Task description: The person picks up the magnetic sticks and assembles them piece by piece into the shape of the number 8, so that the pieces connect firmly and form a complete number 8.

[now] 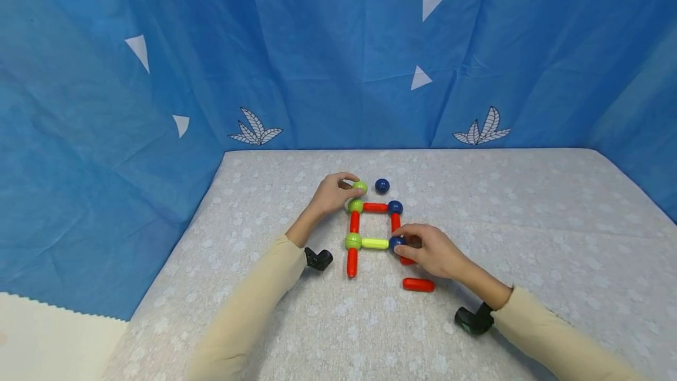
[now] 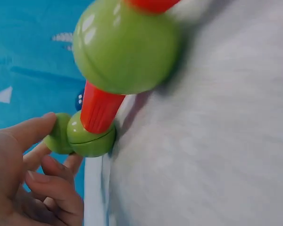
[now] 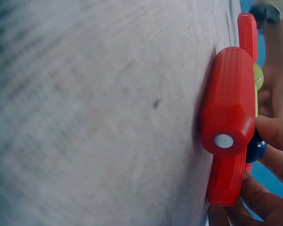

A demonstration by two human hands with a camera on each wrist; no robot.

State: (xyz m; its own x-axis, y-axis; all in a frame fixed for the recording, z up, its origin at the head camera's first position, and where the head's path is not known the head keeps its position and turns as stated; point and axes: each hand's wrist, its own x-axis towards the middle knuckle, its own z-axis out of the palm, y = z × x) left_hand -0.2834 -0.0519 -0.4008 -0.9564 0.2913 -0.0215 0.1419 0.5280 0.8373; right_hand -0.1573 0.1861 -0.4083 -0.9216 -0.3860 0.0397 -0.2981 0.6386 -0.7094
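Note:
My left hand (image 1: 333, 194) pinches a loose green ball (image 1: 360, 186) between thumb and fingers. It is right behind the green corner ball (image 1: 356, 206) of a square of balls and rods; in the left wrist view the two balls appear to touch. My right hand (image 1: 432, 251) pinches the blue ball (image 1: 396, 244) at the near right corner. Red rods (image 1: 375, 207) form the far and both side edges, and a yellow-green rod (image 1: 375, 244) the near one. Another green ball (image 1: 352, 241) and a blue ball (image 1: 395, 207) are the other corners.
A red rod (image 1: 352, 263) extends toward me from the near left corner. Another red rod (image 1: 406, 261) is partly hidden by the right hand, and a loose red rod (image 1: 418, 284) lies nearer. One blue ball (image 1: 382, 186) sits behind the square on the patterned tablecloth (image 1: 508, 216).

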